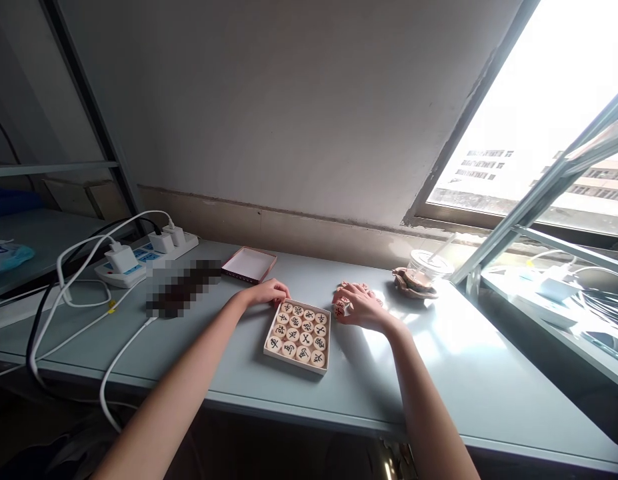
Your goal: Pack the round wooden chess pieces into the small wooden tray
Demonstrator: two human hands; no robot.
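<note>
A shallow white box (297,361) holds several round wooden discs (293,334) with black characters, laid in rows. At the box's far left corner rests my left hand (269,292), its fingers curled together against the edge; whether it grips the box there is unclear. To the right of the box, my right hand (361,308) reaches over a loose group of discs with red characters (340,308), its fingers spread on and beside them. The hand partly hides these discs.
An open box lid (249,265) lies behind on the left. A white power strip (147,257) with plugs and cables fills the left side, near a pixelated dark item. At the back right, a clear plastic cup (429,266) stands on a brown tray (415,288).
</note>
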